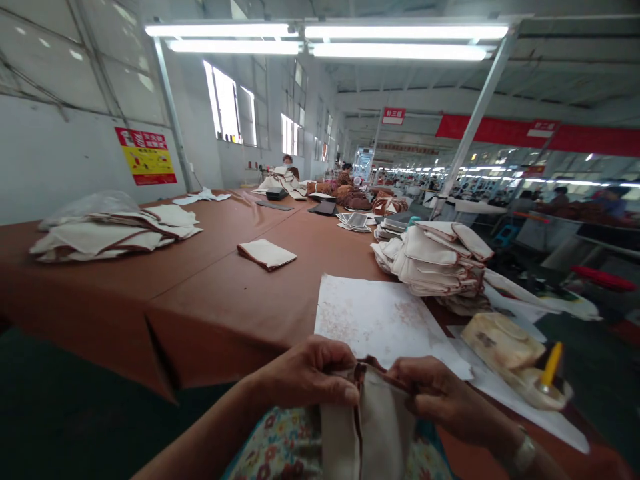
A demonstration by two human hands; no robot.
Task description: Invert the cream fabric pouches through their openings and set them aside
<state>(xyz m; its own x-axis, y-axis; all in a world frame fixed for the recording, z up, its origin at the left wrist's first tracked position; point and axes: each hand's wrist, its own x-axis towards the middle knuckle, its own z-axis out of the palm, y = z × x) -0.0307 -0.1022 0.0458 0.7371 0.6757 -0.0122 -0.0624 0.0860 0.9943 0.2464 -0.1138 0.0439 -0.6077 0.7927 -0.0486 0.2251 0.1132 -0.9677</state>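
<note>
A cream fabric piece with brown edging [383, 417] hangs over my lap at the table's near edge. My left hand [320, 373] grips its upper edge on the left, thumb lying on the front. On the other side my right hand [433, 390] is closed on the same edge, fingers curled. Between the hands, a dark brown seam runs down the piece. Just beyond lies a white sheet [370, 313] with brownish smears. What is behind the fabric is hidden.
A folded cream piece [270, 254] lies mid-table. Stacks of cream pieces stand at left [110, 233] and right [435, 260]. Near my right arm is a stained container [505, 340] with a yellow-handled tool [552, 365]. Another person [289, 165] sits at the far end.
</note>
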